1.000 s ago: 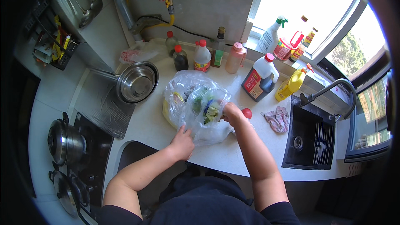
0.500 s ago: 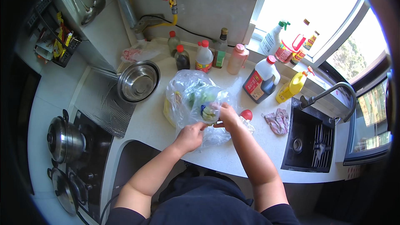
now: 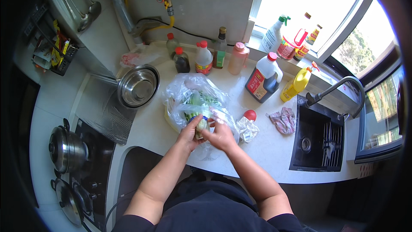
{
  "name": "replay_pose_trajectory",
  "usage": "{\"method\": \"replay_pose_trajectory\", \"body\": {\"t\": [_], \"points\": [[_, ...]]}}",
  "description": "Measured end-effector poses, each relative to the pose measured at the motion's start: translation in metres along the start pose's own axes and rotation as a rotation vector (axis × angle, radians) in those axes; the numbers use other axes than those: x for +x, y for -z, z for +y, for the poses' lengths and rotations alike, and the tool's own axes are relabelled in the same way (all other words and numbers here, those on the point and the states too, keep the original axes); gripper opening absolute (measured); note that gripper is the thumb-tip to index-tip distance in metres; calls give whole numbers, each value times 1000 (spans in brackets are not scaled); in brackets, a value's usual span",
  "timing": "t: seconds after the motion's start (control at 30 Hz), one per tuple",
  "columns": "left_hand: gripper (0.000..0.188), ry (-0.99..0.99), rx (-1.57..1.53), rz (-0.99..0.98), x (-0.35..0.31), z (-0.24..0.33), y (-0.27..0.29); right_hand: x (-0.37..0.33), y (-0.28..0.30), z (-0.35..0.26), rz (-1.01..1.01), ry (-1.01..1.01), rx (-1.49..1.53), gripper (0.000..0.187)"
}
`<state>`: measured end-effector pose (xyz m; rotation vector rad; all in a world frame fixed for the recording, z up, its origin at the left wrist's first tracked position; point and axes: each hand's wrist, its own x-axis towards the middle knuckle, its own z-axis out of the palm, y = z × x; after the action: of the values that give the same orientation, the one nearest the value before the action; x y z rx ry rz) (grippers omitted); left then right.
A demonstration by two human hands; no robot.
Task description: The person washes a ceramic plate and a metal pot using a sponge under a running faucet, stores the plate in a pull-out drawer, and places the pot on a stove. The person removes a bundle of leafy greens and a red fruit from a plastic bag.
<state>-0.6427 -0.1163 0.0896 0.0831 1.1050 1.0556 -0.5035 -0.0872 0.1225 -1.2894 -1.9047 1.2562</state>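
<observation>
A bunch of leafy greens [image 3: 202, 125] with pale stems and a blue band lies stem end toward me, its leaves inside a clear plastic bag [image 3: 175, 87]. My left hand [image 3: 188, 137] is closed around the stems from the left, thumb on top. From the other side my right hand [image 3: 222, 136] reaches in, fingers bent against the bag's film beside the stems; its thumb points at the stem ends. Right of the bag sit a crumpled white wrapper [image 3: 247, 129] and a round red item [image 3: 249, 115], possibly a tomato.
Several bottles stand along the back, among them a dark sauce jug [image 3: 262, 83] and a pink bottle [image 3: 237, 62]. Metal bowls [image 3: 156, 77] are at left, near a stove with a pot [image 3: 60, 146]. A cloth [image 3: 283, 120] lies beside the black sink [image 3: 296, 159].
The bag has been drawn back off the stems, baring more of the greens. My left hand has moved onto the stems; my right hand has shifted left and nearer to me.
</observation>
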Motion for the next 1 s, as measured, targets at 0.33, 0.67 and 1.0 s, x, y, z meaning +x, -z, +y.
{"method": "replay_pose_trajectory", "body": {"t": [0.33, 0.67, 1.0], "points": [[51, 162, 208, -282, -36, 50, 37, 44, 57, -7, 54, -223, 106, 64], [66, 139, 222, -520, -44, 72, 76, 53, 57, 15, -16, -520, 261, 94], [74, 137, -637, -769, -22, 35, 58, 45, 29, 30, -196, -245, 82, 86]]}}
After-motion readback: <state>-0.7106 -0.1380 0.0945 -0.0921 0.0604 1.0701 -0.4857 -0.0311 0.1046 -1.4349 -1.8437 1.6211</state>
